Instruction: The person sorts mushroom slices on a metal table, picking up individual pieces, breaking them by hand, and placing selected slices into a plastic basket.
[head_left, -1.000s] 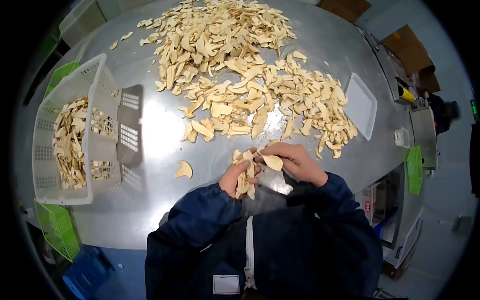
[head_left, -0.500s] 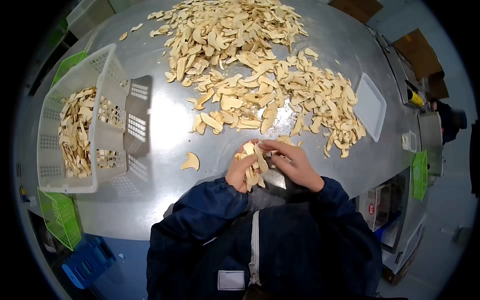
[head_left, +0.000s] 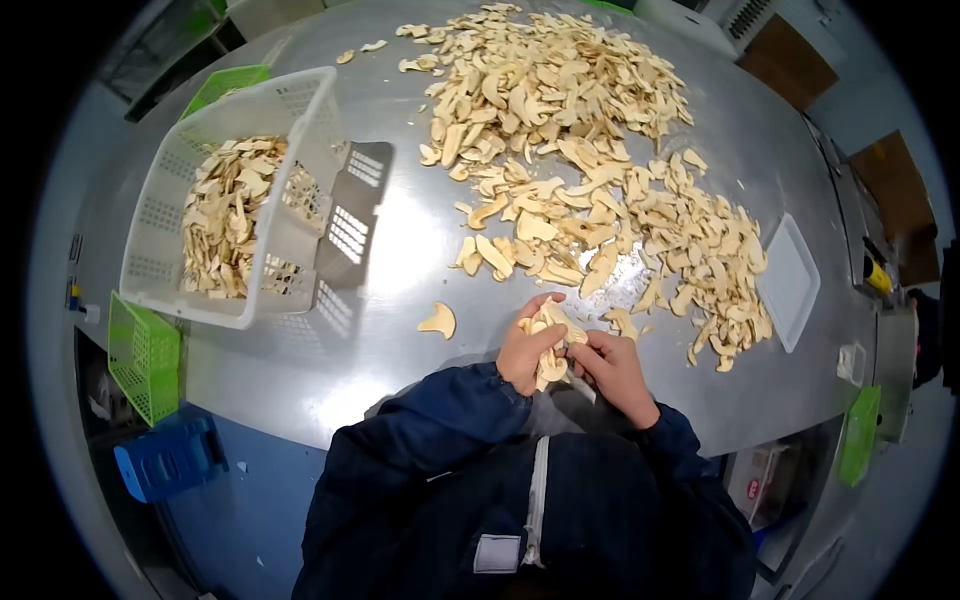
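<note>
A small bunch of pale mushroom slices [head_left: 551, 368] is in my left hand [head_left: 518, 354], thumb across the front and fingers curled behind. My right hand [head_left: 617, 374] is against the right side of this bunch, its thumb and fingers pinched at the edge of a slice. Both hands are just above the near part of the steel table [head_left: 400, 260]. A single curved mushroom slice [head_left: 438, 320] lies to the left of my hands. Beyond them spreads a large pile of mushroom slices [head_left: 560, 95], with a smaller heap [head_left: 705, 255] reaching to the right.
At left stands a white perforated basket [head_left: 300, 200] partly filled with mushroom slices. Green baskets [head_left: 145, 358] are beside and behind it. A white shallow tray [head_left: 790, 283] lies right of the pile. Below the table's left edge is a blue plastic stool [head_left: 170, 460]. Cardboard [head_left: 895, 190] is at far right.
The view has turned, so the table's contents appear farther right. My right hand's fingers, stretched over the bunch before, are now drawn in and pinched at its edge. My left hand still holds the slices.
</note>
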